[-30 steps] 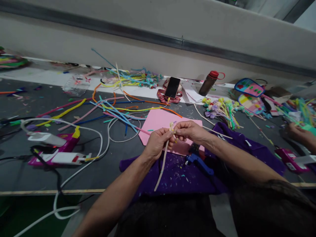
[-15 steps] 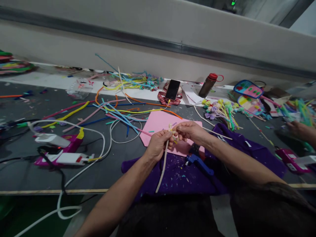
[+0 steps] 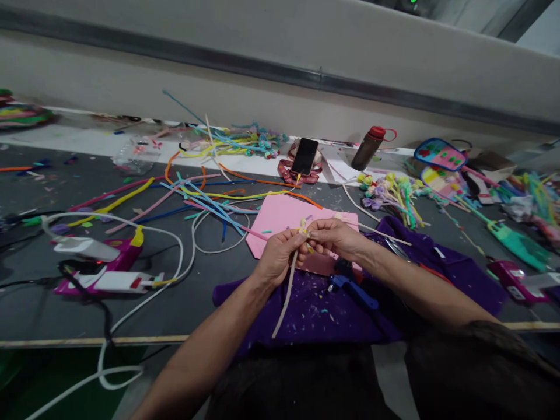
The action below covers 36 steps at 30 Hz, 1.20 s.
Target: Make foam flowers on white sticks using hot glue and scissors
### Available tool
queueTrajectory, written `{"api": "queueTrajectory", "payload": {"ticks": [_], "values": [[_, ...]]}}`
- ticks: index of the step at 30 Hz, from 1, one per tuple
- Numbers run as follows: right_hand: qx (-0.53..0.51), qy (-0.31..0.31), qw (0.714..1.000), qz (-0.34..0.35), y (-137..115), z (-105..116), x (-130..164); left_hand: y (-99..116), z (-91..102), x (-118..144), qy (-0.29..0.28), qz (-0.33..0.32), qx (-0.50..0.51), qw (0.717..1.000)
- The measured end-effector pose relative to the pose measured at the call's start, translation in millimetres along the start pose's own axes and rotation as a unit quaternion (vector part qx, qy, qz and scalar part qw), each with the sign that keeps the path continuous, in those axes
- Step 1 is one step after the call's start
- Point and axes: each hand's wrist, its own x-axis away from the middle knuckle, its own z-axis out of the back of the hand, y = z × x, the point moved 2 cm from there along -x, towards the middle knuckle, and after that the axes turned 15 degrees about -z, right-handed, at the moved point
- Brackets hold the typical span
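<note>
Both hands meet over a pink sheet (image 3: 273, 219) that lies partly on a purple cloth (image 3: 284, 309). Between thumb and fingers, my left hand (image 3: 280, 254) grips a cream pipe cleaner (image 3: 286, 297) whose long end hangs down towards the cloth. At its top is a small cream-and-yellow looped shape (image 3: 303, 225), largely covered by fingers. My right hand (image 3: 335, 238) pinches the same looped part, its fingertips against those of the left. Just below the right hand, blue-handled pliers (image 3: 356, 293) rest on the cloth.
Loose coloured pipe cleaners (image 3: 210, 201) spread across the table to the left. Two magenta devices with white parts (image 3: 94, 277) and a looping white cable (image 3: 179, 256) lie there too. Behind are a phone (image 3: 305, 156), a bottle (image 3: 368, 149) and a bunch of pipe-cleaner flowers (image 3: 391, 195).
My right fingers have closed in on the looped part and now touch the left fingertips. A co-worker's hand at the far right has left the view, and a green fuzzy piece now shows there.
</note>
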Motion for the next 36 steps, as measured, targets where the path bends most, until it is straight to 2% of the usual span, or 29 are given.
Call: {"api": "queueTrajectory", "payload": {"ticks": [5, 8, 10, 12, 13, 15, 17, 19, 21, 24, 26, 29, 32, 36], "values": [[0.001, 0.019, 1.000, -0.010, -1.5, 1.1, -2.6, -1.5, 2.9, -2.7, 0.009, 0.004, -0.008, 1.000], [0.094, 0.102, 0.990, 0.034, -10.1, 9.9, 16.9, -1.9, 3.7, -3.4, 0.022, 0.008, -0.013, 1.000], [0.183, 0.184, 0.963, 0.069, -10.3, 17.4, 41.8, -1.5, 3.3, -2.9, 0.022, 0.021, -0.009, 0.999], [0.291, 0.251, 0.920, 0.082, -0.7, 21.5, 70.7, -1.0, 2.5, -2.1, 0.014, 0.042, -0.004, 0.999], [0.363, 0.272, 0.888, 0.081, 7.7, 21.4, 84.2, -1.0, 2.0, -1.7, 0.008, 0.050, -0.002, 0.999], [0.503, 0.319, 0.802, 0.054, 29.0, 19.1, 105.6, -2.1, 0.7, -0.7, -0.005, 0.063, 0.000, 0.998], [0.586, 0.362, 0.725, 0.021, 50.0, 15.5, 117.1, -6.1, -1.8, 1.0, -0.020, 0.080, -0.007, 0.997], [0.619, 0.376, 0.689, 0.000, 65.6, 11.9, 119.2, -13.5, -5.8, 4.2, -0.033, 0.111, -0.026, 0.993], [0.631, 0.377, 0.678, -0.006, 74.1, 9.8, 116.1, -22.7, -11.1, 8.7, -0.047, 0.139, -0.059, 0.987], [0.629, 0.378, 0.679, -0.002, 77.9, 10.7, 112.2, -33.7, -18.8, 15.0, -0.057, 0.131, -0.136, 0.980], [0.609, 0.378, 0.697, 0.005, 78.5, 13.6, 113.2, -37.9, -22.1, 17.6, -0.056, 0.110, -0.190, 0.974], [0.545, 0.381, 0.747, 0.024, 79.2, 21.5, 120.3, -40.4, -23.7, 18.6, -0.061, 0.090, -0.235, 0.966], [0.441, 0.384, 0.810, 0.046, 80.8, 33.3, 131.5, -41.1, -22.8, 17.3, -0.066, 0.090, -0.248, 0.962], [0.193, 0.387, 0.898, 0.077, 83.1, 46.7, 147.5, -40.5, -22.4, 16.2, -0.072, 0.103, -0.253, 0.959]]}}
